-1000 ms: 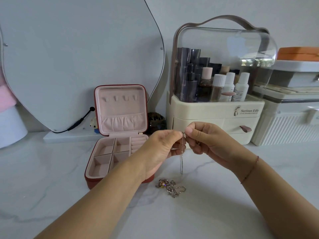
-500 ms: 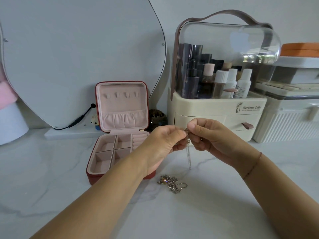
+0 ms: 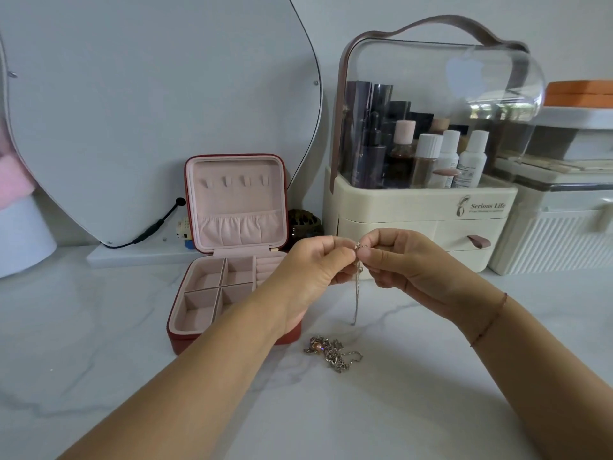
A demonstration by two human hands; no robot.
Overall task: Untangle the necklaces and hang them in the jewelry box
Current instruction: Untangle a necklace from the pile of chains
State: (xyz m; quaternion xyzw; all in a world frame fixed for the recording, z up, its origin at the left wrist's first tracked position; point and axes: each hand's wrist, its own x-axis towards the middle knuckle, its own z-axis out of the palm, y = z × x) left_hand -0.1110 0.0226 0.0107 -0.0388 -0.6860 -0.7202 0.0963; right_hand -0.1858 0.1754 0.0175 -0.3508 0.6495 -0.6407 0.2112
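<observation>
Necklace chain [image 3: 356, 293] pinched at centre frame by both left grip [image 3: 311, 273] and right grip [image 3: 408, 263], dangling toward tabletop [image 3: 99, 327]; tangled necklaces [image 3: 331, 353] heaped lower centre, just right of open jewelry box [image 3: 235, 194].

"serious life" on cream organizer [image 3: 421, 207]

One thin silver chain necklace [image 3: 357, 293] is pinched by two hands, the left hand [image 3: 311, 270] and the right hand [image 3: 408, 267]. There is one tangled heap of silver chains [image 3: 331, 353]; how many it holds cannot be told. One open red jewelry box with pink lining [image 3: 175, 343] has four small hooks [image 3: 227, 181] and four square compartments [image 3: 199, 310]. One cream cosmetics organiser with a clear dome [image 3: 414, 214] holds three white-capped bottles [image 3: 429, 147]. One curved mirror [image 3: 149, 111].
</observation>
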